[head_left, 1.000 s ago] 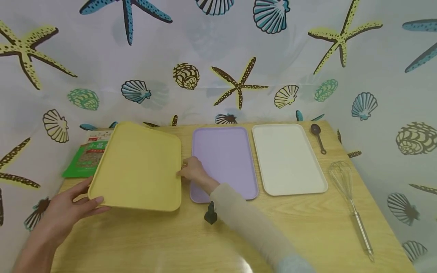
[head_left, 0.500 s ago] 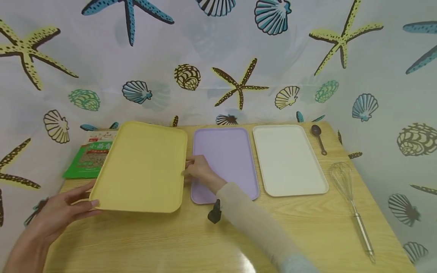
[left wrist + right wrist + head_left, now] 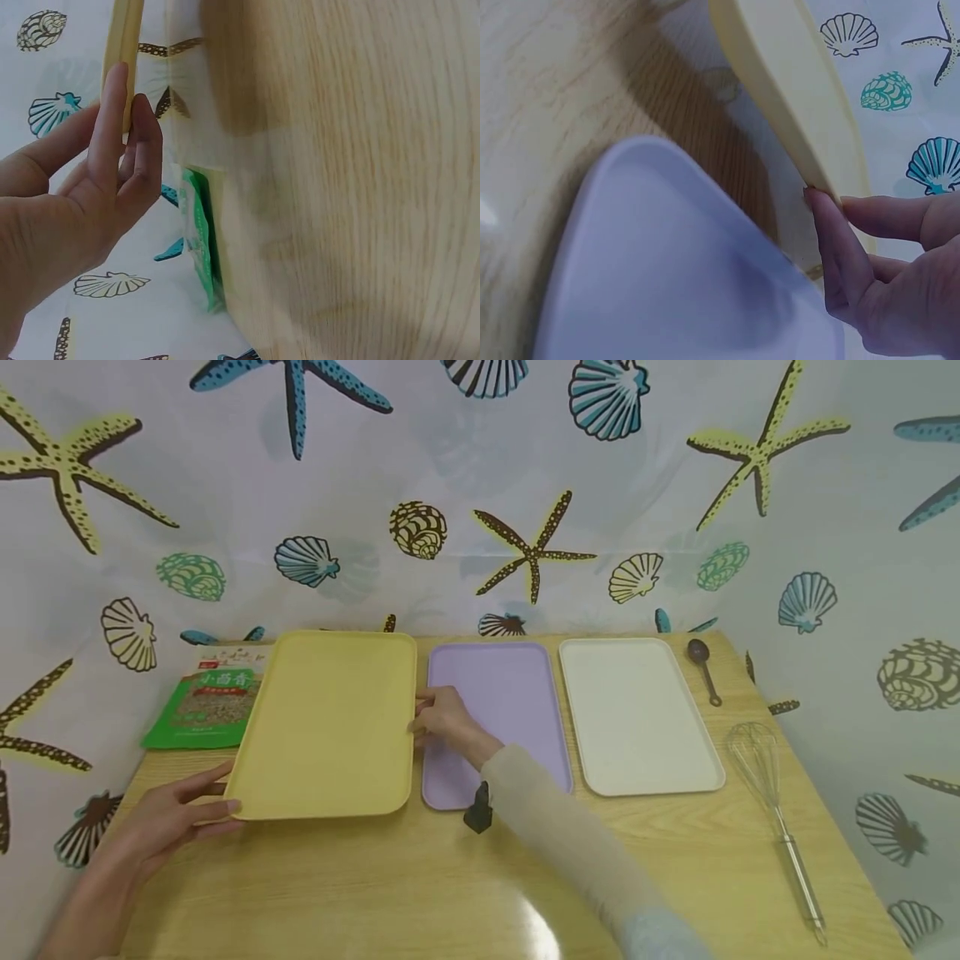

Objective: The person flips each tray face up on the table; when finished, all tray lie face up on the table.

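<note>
A yellow rectangular tray (image 3: 330, 727) is held between both hands at the left of the table, its near edge raised off the wood. My left hand (image 3: 176, 810) pinches its near left corner, thumb on the rim and fingers beneath. On the opposite long side, my right hand (image 3: 450, 718) pinches the rim between thumb and fingers. In the right wrist view the yellow tray (image 3: 802, 90) stands clear above the wood, beside the purple tray (image 3: 667, 255). The left wrist view shows the hand (image 3: 90, 165) gripping the tray's edge (image 3: 122, 45).
A green seasoning packet (image 3: 210, 697) lies at the back left. Right of the yellow tray are a purple tray (image 3: 498, 693) and a white tray (image 3: 637, 718). A dark spoon (image 3: 703, 668) and a wire whisk (image 3: 780, 827) lie at the right. Shell-patterned cloth (image 3: 450, 460) surrounds the table.
Both hands have shifted the yellow tray to the right, and it has straightened and tilted less. More of the green packet shows at its left. The other trays stay put.
</note>
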Motion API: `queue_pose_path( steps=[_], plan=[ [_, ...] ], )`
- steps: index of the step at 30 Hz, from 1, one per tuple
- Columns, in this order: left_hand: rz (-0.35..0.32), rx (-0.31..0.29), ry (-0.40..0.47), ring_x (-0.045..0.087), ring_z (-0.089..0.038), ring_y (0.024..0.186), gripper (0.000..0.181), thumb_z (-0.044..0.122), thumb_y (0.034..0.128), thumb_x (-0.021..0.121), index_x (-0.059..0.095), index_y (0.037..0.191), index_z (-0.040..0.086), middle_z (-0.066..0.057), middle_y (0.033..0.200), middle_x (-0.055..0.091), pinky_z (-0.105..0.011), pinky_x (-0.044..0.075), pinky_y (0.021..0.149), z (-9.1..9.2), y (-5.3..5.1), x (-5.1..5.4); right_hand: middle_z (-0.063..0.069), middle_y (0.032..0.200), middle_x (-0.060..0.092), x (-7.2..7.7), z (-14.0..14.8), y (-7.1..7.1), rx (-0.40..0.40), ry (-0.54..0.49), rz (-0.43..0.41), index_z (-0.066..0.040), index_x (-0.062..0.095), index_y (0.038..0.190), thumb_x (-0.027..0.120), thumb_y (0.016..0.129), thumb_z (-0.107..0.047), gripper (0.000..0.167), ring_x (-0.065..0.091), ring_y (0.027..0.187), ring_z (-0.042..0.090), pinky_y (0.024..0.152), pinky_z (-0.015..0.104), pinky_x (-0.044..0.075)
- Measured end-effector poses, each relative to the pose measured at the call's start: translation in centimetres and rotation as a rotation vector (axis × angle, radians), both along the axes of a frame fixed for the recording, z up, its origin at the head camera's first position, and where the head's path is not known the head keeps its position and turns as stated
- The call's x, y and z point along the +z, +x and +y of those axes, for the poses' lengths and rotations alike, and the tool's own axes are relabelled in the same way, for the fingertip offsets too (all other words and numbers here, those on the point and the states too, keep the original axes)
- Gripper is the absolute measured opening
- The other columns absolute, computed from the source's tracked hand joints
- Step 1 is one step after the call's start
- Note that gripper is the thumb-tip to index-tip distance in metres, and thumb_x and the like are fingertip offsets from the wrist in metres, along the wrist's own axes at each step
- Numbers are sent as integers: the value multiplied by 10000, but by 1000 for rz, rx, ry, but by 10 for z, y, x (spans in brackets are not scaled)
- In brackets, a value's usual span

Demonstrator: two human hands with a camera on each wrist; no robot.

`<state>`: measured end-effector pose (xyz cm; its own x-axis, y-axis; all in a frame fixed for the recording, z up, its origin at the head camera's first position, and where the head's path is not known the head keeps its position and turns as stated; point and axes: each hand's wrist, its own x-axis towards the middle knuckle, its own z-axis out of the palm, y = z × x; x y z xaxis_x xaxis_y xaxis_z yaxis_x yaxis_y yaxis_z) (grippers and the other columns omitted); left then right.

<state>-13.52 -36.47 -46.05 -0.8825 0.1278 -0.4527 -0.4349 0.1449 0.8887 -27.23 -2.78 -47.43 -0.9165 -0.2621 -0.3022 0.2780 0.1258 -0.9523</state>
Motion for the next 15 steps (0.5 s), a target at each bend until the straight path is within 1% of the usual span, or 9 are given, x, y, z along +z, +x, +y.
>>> queue_pose_path(
  steps=[3,5,10,13,15],
  plan=[
    [9,-31,-20,700,-216,903,866,21,910,638,18,1513,-4,-350,1463,94,-420,533,894,0,-6,-4,151,862,602,-4,0,-4,8,21,9,63,553,1301,607,733,251,601,634,595,218,653,440,595],
    [11,-43,-19,699,-221,898,858,6,912,628,16,1513,-6,-333,1431,136,-424,536,889,-1,-9,-8,153,847,605,-7,0,-6,13,33,18,53,568,1292,606,731,253,597,639,583,223,636,431,597],
    [17,-49,-10,696,-232,892,854,-25,902,625,21,1505,-14,-314,1392,186,-433,538,881,-5,-16,-17,195,915,631,-10,-3,-9,21,59,46,68,547,1306,606,731,252,606,687,678,298,634,421,599],
    [30,-52,-20,687,-210,898,843,-28,899,625,31,1498,-24,-349,1374,222,-440,538,880,-8,-19,-23,217,985,632,-8,-6,-8,36,79,53,82,520,1324,605,737,241,614,692,735,330,664,435,597],
    [28,-54,-18,678,-184,909,831,-33,903,613,31,1497,-30,-394,1378,211,-445,538,882,-10,-20,-26,230,1014,631,-6,-8,-8,49,94,59,90,504,1333,600,741,231,616,694,745,347,677,447,594]
  ],
)
